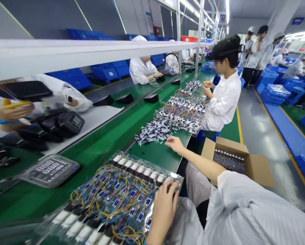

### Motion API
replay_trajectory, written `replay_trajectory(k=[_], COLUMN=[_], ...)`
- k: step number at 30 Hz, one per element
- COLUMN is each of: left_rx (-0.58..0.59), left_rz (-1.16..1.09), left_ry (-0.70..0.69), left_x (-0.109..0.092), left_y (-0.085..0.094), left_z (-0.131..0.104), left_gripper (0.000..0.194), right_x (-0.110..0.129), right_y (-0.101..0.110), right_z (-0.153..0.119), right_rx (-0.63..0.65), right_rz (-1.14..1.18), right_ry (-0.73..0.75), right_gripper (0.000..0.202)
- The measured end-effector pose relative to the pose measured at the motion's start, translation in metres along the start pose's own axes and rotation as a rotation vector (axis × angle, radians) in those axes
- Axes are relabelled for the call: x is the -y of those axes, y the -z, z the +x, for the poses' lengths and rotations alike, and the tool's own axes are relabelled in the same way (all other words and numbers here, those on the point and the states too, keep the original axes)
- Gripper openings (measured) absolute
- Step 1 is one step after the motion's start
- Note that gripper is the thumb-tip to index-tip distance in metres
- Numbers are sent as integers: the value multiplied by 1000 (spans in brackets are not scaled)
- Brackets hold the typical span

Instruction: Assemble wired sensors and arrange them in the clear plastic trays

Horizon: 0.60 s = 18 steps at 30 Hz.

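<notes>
My right hand (175, 144) reaches to the near edge of a pile of small white and dark strips (154, 132) on the green table. Its thumb and fingertips are pinched together; whatever is between them is too small to name. My left hand (165, 204) rests on the right corner of a clear plastic tray (179, 177), fingers bent and slightly apart, over the end of a row of white-capped parts (134, 166). The tray holds yellow and blue wires (111, 194) with small blue pieces, and a second row of white-capped parts along its lower left side.
A display unit (51, 170) in clear wrap lies left of the tray. Beyond the pile are wired trays (183, 110) and a seated person in white (225, 98). An open carton (229, 160) of parts stands right of the table. Across the line, a person's hand (13, 110) is near black housings.
</notes>
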<state>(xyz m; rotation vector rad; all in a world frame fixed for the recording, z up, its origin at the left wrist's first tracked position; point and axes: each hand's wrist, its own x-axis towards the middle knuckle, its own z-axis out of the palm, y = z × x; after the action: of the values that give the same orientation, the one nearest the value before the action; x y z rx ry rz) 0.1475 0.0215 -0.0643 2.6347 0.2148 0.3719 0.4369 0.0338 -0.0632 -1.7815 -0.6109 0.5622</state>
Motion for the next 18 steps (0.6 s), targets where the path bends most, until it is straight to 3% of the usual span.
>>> replay_trajectory(k=[5,8,12,18], left_rx=[-61,-79,-124,-291], left_rz=[46,40,-10,-30], left_ry=[-38,-23,-35,28], left_x=[4,5,11,17], left_y=[-7,-12,-19,-38], left_z=[-15,-20,-23,-26], left_gripper=[34,30,24,32], right_x=[-10,-9,-12,-22], right_y=[-8,-4,5,8], right_z=[-62,-101,-141,-165], right_rx=[162,310,463,520], right_rz=[300,410,447,214], right_ry=[-35,-52,-71,216], right_gripper=[57,70,59,32])
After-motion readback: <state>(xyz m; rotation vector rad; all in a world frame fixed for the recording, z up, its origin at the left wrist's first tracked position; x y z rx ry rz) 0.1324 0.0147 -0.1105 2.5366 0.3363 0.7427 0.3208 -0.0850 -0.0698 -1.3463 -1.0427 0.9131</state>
